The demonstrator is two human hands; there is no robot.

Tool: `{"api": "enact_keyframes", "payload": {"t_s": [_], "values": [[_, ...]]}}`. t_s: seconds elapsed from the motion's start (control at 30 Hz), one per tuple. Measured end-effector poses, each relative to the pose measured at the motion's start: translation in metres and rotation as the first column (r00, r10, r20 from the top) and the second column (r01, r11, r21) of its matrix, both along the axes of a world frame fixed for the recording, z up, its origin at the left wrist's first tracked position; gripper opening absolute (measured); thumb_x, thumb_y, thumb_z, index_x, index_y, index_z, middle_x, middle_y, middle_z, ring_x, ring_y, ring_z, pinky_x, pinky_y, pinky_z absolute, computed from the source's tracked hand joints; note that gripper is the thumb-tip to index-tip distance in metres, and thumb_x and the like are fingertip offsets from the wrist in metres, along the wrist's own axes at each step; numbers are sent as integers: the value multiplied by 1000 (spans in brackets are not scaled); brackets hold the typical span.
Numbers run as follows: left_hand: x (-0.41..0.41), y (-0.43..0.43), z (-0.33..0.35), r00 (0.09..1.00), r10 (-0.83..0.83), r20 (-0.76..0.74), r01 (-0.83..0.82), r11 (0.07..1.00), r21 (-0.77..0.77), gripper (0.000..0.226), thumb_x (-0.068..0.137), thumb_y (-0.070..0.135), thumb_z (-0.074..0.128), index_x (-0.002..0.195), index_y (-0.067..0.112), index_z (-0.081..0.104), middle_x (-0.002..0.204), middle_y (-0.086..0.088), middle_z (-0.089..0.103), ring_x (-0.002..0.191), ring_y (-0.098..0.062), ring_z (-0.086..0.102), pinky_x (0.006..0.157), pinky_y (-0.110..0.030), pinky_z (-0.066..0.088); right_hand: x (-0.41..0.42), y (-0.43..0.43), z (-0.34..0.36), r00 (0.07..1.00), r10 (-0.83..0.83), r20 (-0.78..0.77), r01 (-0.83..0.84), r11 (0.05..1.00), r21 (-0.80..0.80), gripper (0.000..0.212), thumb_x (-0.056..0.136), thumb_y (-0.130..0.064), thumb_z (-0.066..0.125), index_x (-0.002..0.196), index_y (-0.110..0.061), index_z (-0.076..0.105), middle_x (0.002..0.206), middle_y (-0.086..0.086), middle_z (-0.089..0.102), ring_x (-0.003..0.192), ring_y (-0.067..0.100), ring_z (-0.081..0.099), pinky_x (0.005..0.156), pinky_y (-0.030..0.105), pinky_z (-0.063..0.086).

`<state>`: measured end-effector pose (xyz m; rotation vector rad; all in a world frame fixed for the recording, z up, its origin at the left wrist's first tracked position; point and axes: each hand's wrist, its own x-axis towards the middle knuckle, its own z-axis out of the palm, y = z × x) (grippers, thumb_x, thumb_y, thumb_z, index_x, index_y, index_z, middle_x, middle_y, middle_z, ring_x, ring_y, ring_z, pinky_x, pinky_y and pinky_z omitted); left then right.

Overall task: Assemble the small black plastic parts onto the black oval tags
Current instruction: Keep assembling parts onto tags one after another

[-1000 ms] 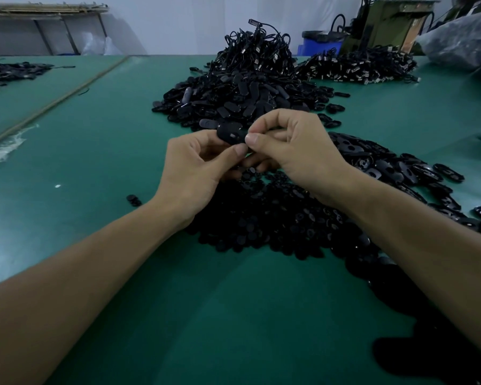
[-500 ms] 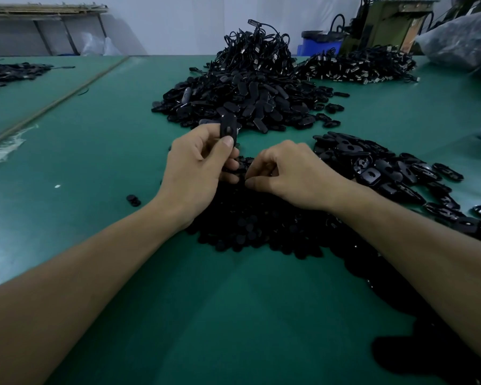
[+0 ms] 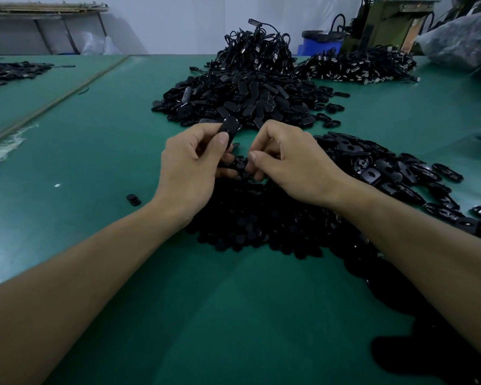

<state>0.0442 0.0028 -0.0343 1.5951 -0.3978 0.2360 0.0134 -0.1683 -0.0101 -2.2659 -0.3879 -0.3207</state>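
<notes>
Black oval tag [image 3: 228, 128] pinched in my left hand [image 3: 188, 168]; my right hand [image 3: 288, 162] nips a small part [image 3: 240, 163] off the pile [image 3: 247, 226]. Next, I line them up squarely.

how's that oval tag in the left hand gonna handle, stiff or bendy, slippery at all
Probably stiff: the oval tag sticks straight up out of the left hand without drooping. Likely light, since a thumb-and-finger pinch is enough to hold it. Its glossy face could be a bit slippery, and being flat it should not roll.
</notes>
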Motion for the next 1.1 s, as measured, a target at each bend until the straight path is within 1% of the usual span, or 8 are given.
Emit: {"api": "enact_keyframes", "payload": {"t_s": [0.07,0.2,0.37,0.47,0.67,0.83,1.0,1.1], "values": [[1,1,0,1000,19,-19,-19,1000,-23,13,99,9,62,109,15,68,79,0,70,70,-9,69,64,-24,58,0,0,0,1000,4,0,-4,1000,13,13,97,-10,58,86,-17,55,81,-3,72,71,5,69,65,17,54],[0,1,0,998,52,-28,-53,998,-36,7,95,10,68,96,17,66,72,2,72,67,-12,71,62,-24,58,1,0,-1,1000,-20,-9,20,1000,4,14,97,-13,57,86,-19,53,85,-4,73,77,4,69,67,20,55],[0,1,-1,997,70,-24,-71,997,-32,14,96,8,67,95,22,69,73,5,72,73,-11,72,66,-26,59,2,-1,-2,999,-40,25,42,998,-52,12,95,-20,63,85,-19,56,82,-1,70,76,14,65,69,34,53],[1,2,-1,997,73,-29,-74,997,-26,16,95,7,67,98,23,69,72,7,72,75,-10,72,69,-27,60,1,0,0,998,-31,48,31,1000,0,13,95,-20,65,85,-17,58,79,1,70,73,16,66,71,39,55],[2,3,-3,997,74,-9,-74,997,31,19,93,7,69,98,26,72,77,5,76,77,-14,74,74,-31,61,0,2,4,997,-15,79,4,990,139,8,94,-16,67,88,-17,63,78,-1,72,70,9,70,68,24,55],[1,2,-3,997,66,41,-69,995,75,24,92,7,70,95,30,73,79,7,76,78,-14,75,72,-29,61,-1,3,7,997,-16,69,2,982,191,10,94,-15,68,86,-18,61,82,3,72,75,13,71,71,29,59],[1,2,-3,998,58,34,-60,995,77,22,92,5,69,97,27,73,80,6,76,79,-14,75,71,-29,61,-1,4,7,999,-16,45,7,984,181,11,93,-13,69,85,-16,63,77,2,72,72,11,70,67,22,56],[1,2,-3,998,62,26,-64,995,72,22,92,5,69,98,25,73,82,4,76,79,-14,75,71,-29,61,-1,4,8,999,-5,38,-3,978,208,6,93,-12,70,88,-12,66,77,3,72,73,13,70,67,23,57]]}}
